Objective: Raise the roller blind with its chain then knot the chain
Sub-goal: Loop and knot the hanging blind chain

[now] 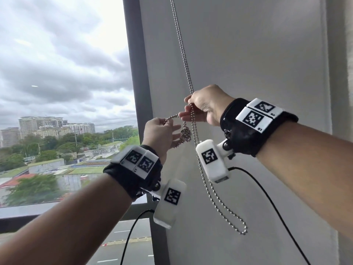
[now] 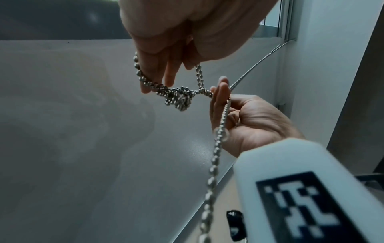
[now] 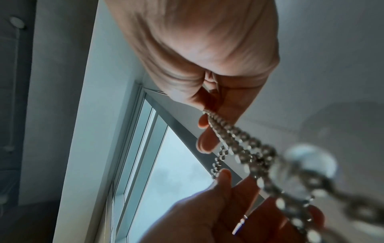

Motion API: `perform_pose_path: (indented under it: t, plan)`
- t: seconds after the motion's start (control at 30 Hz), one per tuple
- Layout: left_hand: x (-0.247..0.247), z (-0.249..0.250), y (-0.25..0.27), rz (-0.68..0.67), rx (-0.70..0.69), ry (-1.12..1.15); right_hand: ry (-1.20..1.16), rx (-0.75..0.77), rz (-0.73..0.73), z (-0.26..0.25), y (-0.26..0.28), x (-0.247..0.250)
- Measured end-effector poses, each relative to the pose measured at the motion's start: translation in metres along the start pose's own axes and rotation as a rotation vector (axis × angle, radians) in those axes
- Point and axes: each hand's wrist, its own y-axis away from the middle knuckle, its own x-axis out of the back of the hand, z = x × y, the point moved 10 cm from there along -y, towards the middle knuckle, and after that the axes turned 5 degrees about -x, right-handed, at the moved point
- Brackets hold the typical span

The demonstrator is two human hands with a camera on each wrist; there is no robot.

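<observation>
Centre frame, the right hand point(image 1: 205, 104) pinches the bead chain point(image 1: 183, 54) where it hangs down beside the window frame point(image 1: 137, 73). The left hand point(image 1: 158, 135) grips a strand running to the knot point(image 1: 185, 133) dangling between them.

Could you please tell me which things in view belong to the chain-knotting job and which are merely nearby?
Part of the job:
bead chain
knot forming in it
left hand, holding the chain
right hand, pinching the chain
roller blind

Merely nearby:
window frame
black cables
buildings outside
</observation>
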Motion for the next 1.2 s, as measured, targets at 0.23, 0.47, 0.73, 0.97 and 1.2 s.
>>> perform_pose_path:
  t: [0.23, 0.47, 0.73, 0.97, 1.2]
  plan:
    - [-0.014, 0.000, 0.004, -0.156, 0.078, 0.217, 0.092, 0.030, 0.049, 0.002, -0.007, 0.002]
    - [-0.013, -0.002, 0.001, -0.168, 0.089, 0.230, 0.112, 0.071, 0.024, 0.012, -0.011, 0.000]
    - [-0.020, 0.002, 0.005, -0.233, 0.045, 0.226, 0.264, 0.112, 0.130, 0.016, -0.019, 0.003]
    - [-0.013, 0.000, 0.001, -0.195, 0.038, 0.110, 0.169, 0.089, 0.094, 0.018, -0.016, 0.004]
    - [-0.030, 0.014, 0.015, -0.270, -0.112, -0.126, 0.071, 0.107, 0.113, 0.024, -0.011, 0.005]
